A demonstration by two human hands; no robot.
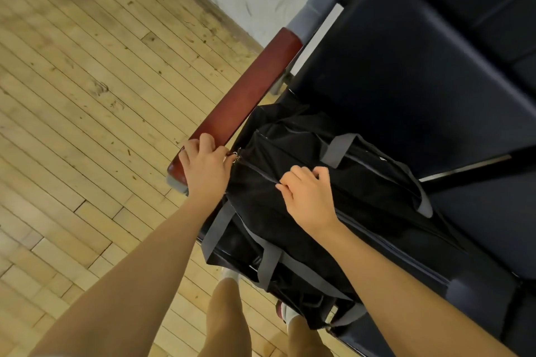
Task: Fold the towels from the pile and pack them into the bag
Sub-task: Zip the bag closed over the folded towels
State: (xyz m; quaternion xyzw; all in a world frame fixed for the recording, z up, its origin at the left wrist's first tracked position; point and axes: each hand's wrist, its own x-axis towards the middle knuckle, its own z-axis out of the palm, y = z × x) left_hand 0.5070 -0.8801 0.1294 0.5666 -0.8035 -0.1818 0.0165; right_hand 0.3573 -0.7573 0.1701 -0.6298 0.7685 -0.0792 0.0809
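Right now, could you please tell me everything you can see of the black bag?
The black bag looks like soft fabric, a duffel with grey webbing straps and a long top zipper. It lies on the dark seat beside the reddish wooden armrest, one end overhanging the seat's front edge. The left hand holds its end by the metal zipper pull; the right hand pinches the fabric along the zipper. No towels show.

We cannot see inside the bag (304, 211); its zipper (258, 172) lies closed between our hands. The fingertips of our left hand (207, 166) are hidden at the zipper pull (235, 155), and our right hand (309, 197) curls its fingers out of sight. Both forearms run off the bottom edge.
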